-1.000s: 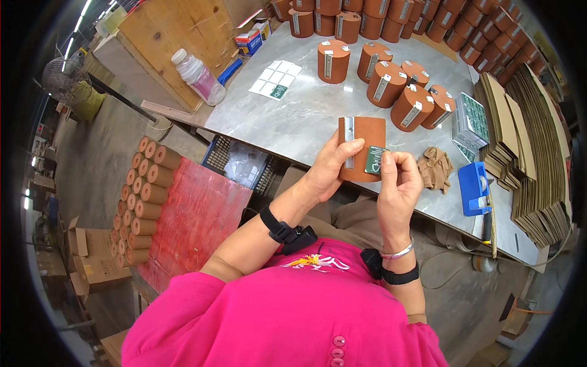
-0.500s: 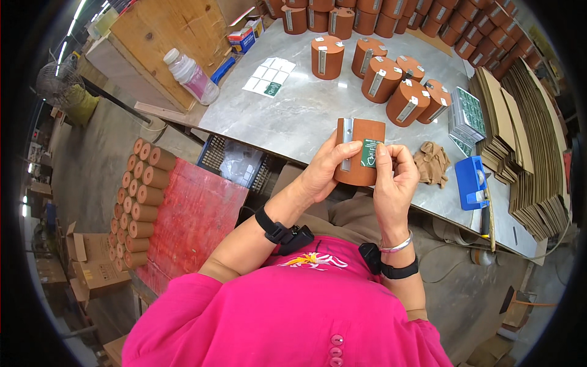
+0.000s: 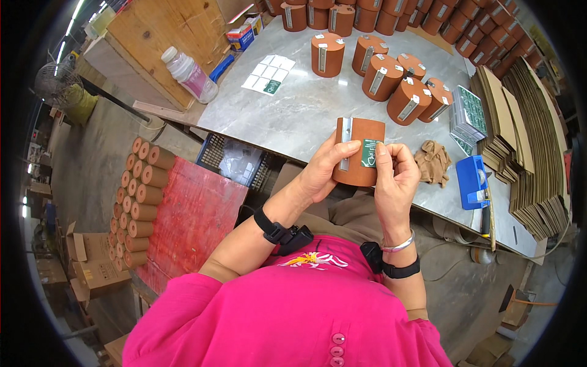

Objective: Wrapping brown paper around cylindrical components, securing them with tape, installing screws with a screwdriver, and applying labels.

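Above my lap, at the table's near edge, I hold a reddish-brown cylinder (image 3: 367,129) with a metal strip (image 3: 345,145) down its side. My left hand (image 3: 323,166) grips it from the left, thumb across the strip, the other fingers hidden behind. A green label (image 3: 369,153) with white print lies on the cylinder's curved face. With the fingers of my right hand (image 3: 397,174) curled, its thumb presses at the label's right edge. Several similar cylinders (image 3: 382,78) with metal strips and small white patches on top stand on the table beyond.
The grey table (image 3: 263,116) carries a label sheet (image 3: 268,74), a bottle (image 3: 191,76), brown gloves (image 3: 433,163), a blue tape dispenser (image 3: 469,183), a clear box of green labels (image 3: 468,113) and stacked cardboard (image 3: 538,153). More cylinders (image 3: 143,212) are piled by a red board (image 3: 195,214) at left.
Almost nothing differs. Both hands keep their hold on the cylinder, and the right thumb stays at the label's edge; the view has shifted very slightly.
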The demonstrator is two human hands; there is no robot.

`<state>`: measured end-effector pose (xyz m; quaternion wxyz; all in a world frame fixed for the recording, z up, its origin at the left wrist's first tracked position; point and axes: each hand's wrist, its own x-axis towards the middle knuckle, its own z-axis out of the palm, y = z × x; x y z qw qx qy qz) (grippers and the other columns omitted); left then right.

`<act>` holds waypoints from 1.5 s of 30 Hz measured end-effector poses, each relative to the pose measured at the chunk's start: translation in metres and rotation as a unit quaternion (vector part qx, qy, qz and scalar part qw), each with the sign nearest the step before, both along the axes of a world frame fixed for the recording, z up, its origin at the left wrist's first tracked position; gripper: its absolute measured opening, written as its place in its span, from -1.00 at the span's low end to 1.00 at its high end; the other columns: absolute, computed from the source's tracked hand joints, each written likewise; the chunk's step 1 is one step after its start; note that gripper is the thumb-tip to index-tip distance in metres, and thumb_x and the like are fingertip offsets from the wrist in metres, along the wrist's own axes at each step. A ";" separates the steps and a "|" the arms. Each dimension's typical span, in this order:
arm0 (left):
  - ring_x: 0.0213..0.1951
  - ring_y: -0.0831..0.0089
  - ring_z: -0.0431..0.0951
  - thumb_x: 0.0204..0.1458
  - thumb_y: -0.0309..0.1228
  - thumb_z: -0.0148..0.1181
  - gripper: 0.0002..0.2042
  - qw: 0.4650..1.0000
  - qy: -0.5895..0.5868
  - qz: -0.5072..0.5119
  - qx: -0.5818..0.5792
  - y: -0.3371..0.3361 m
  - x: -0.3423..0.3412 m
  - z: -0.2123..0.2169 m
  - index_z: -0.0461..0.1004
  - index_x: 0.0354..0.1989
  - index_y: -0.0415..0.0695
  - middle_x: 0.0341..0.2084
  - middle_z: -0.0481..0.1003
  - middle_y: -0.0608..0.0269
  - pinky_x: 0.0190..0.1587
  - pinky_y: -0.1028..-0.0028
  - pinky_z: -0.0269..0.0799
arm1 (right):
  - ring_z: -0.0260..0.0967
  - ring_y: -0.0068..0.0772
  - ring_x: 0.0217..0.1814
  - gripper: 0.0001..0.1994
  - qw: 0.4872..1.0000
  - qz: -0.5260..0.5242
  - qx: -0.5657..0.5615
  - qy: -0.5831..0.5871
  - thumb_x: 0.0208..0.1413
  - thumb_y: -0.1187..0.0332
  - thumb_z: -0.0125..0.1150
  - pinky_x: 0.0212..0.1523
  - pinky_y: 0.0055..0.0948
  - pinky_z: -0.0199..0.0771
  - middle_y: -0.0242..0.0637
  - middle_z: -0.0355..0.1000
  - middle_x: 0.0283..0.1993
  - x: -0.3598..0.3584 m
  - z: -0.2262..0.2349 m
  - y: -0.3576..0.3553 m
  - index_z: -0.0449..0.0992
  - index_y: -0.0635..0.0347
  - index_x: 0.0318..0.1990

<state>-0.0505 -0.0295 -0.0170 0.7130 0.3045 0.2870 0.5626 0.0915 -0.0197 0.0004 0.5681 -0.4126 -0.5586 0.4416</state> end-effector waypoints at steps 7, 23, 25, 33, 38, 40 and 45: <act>0.11 0.45 0.43 0.19 -0.14 0.15 -0.44 1.000 -0.015 -0.010 0.002 0.001 0.000 -0.005 0.19 0.27 -0.15 0.06 0.39 0.20 0.17 0.35 0.39 | 0.09 -0.74 -0.45 -0.81 0.997 -0.039 0.029 -0.051 0.26 0.40 0.22 -0.42 -0.63 0.16 -0.55 0.29 -0.49 -0.004 0.001 -0.004 0.42 0.26 -0.38; 0.23 0.33 0.36 0.13 -0.23 0.22 -0.25 0.994 -0.029 -0.096 -0.050 -0.007 0.019 0.006 -0.02 0.44 -0.08 0.23 0.27 0.15 0.21 0.25 0.41 | 0.48 -0.34 -0.05 -0.60 0.996 0.054 -0.007 -0.077 0.15 0.24 0.34 -0.04 -0.35 0.47 -0.11 0.49 -0.08 0.028 0.014 0.001 0.35 0.29 -0.01; 0.24 0.33 0.35 0.05 -0.27 0.30 -0.19 0.988 0.050 -0.144 -0.033 -0.008 0.021 0.007 -0.02 0.43 -0.10 0.20 0.28 0.14 0.20 0.23 0.42 | 0.52 -0.20 -0.10 -0.59 0.986 0.003 0.003 -0.164 0.16 0.17 0.32 -0.10 -0.31 0.49 -0.01 0.51 -0.12 0.040 0.020 -0.004 0.36 0.30 -0.05; 0.01 -0.03 0.56 -0.01 -0.33 0.29 -0.16 0.971 -0.040 -0.219 -0.087 -0.009 0.007 0.000 -0.04 0.44 -0.12 0.11 0.39 -0.03 0.11 0.06 0.49 | 0.49 0.11 -0.17 -0.59 0.890 -0.124 0.079 -0.432 0.12 0.13 0.33 -0.15 -0.14 0.49 0.09 0.50 -0.23 0.164 0.065 0.040 0.46 0.33 -0.10; 0.00 -0.10 0.55 -0.05 -0.17 0.28 -0.27 0.987 -0.009 -0.131 -0.091 -0.025 -0.050 0.001 0.21 0.33 -0.16 0.00 0.48 -0.15 0.09 -0.03 0.48 | 0.38 0.13 0.18 -0.29 0.676 -0.359 0.114 -0.633 0.08 -0.09 0.29 0.12 -0.07 0.43 0.14 0.42 0.10 0.355 0.074 0.146 0.33 0.38 0.14; -0.04 -0.11 0.56 -0.04 -0.11 0.24 -0.31 0.992 -0.026 -0.036 -0.116 -0.041 -0.072 -0.006 0.28 0.27 -0.17 0.01 0.48 -0.17 0.04 -0.05 0.52 | 0.31 0.09 0.27 -0.19 0.664 -0.359 -0.051 -0.654 0.01 -0.19 0.30 0.20 -0.08 0.38 0.14 0.35 0.22 0.384 0.081 0.167 0.33 0.38 0.19; -0.09 -0.10 0.57 -0.05 -0.04 0.22 -0.29 0.989 -0.005 0.063 -0.136 -0.087 -0.095 -0.009 0.28 0.26 -0.19 -0.03 0.48 -0.16 -0.07 -0.01 0.58 | 0.26 0.03 0.36 0.00 0.670 -0.345 -0.255 -0.607 -0.21 -0.32 0.38 0.31 -0.11 0.29 0.06 0.32 0.30 0.415 0.076 0.194 0.35 0.35 0.24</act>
